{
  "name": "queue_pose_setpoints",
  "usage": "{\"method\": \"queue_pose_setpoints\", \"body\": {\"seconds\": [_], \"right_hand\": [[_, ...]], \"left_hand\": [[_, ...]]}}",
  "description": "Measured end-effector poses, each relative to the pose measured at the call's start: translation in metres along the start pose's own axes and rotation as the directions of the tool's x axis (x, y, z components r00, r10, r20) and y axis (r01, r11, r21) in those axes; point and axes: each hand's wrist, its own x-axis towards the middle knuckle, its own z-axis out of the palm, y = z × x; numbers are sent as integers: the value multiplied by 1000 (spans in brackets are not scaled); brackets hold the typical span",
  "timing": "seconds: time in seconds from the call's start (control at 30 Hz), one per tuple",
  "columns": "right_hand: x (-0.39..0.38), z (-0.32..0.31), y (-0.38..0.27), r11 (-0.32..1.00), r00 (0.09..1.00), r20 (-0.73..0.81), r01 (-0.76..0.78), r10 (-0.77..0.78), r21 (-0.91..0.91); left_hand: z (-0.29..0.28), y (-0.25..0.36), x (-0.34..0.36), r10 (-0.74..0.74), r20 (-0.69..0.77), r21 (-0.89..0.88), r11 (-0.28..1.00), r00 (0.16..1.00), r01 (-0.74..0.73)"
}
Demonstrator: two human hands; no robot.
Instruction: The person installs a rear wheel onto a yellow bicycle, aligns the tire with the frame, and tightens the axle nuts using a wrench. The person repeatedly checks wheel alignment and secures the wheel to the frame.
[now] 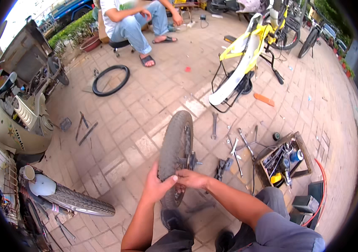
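A small bicycle wheel with a muddy, knobbly tyre stands upright before me, close to my shoe. Wrapped round the tyre's near left side is my left hand, its thumb lying across the tread. My right hand is closed on the tyre's near right edge, by the rim, and its fingertips are partly hidden. The two hands almost touch. From the wheel's right side sticks out the hub with its axle, well ahead of my right hand.
Right of the wheel lie pliers, several wrenches and a wooden toolbox. An upturned yellow bicycle frame stands beyond. Leftward are a loose tyre, a metal stand, another wheel and a scooter. Someone sits ahead.
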Motion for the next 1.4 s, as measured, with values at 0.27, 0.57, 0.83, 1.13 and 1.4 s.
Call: {"method": "queue_pose_setpoints", "body": {"seconds": [0.27, 0.57, 0.83, 1.13, 1.4], "right_hand": [[5, 3, 16, 982, 1000, -14, 5, -2, 186], [10, 5, 21, 979, 998, -28, 63, -59, 192], [10, -1, 26, 949, 996, -57, 76, -62, 306], [12, -2, 30, 942, 994, -40, 108, -101, 317], [6, -3, 25, 924, 994, -58, 110, -95, 365]], "left_hand": [[-10, -19, 6, 175, -36, 159, 973, 984, -167], [-12, -27, 7, 172, -94, 185, 971, 980, -153], [1, -16, 10, 176, -63, 31, 984, 982, -174], [3, -16, 16, 177, -34, -24, 984, 984, -178], [5, -14, 20, 168, -26, 4, 986, 985, -168]]}}
